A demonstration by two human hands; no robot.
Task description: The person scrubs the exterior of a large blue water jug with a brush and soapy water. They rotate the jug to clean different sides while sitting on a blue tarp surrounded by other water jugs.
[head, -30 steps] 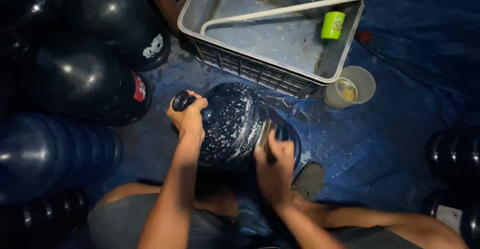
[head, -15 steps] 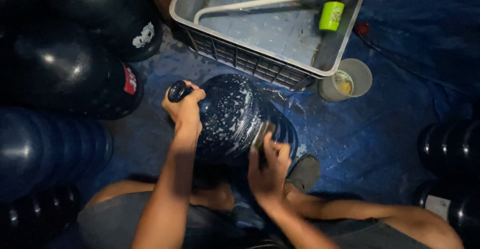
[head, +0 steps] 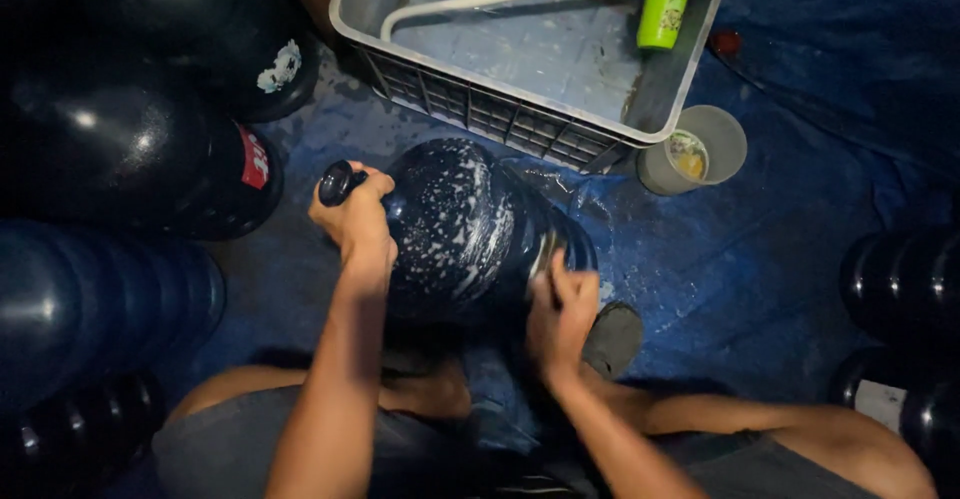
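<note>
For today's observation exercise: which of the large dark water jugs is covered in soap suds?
The jug lying between both hands, below the grey crate; the others around it look shiny and foam-free.

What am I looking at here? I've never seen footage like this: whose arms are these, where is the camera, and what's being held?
This is one view from a camera worn on a person's head, looking down at their own two bare hands; no machine is involved. The left hand grips the neck end of a large dark blue water jug lying on its side, speckled with white suds. The right hand presses on the jug's body near its base, fingers closed; I cannot tell what it holds. The floor is covered by a wet blue tarp. Beyond the jug sits a grey plastic crate with a small green bottle inside, and a grey cup beside it. More dark jugs lie on the left.
</note>
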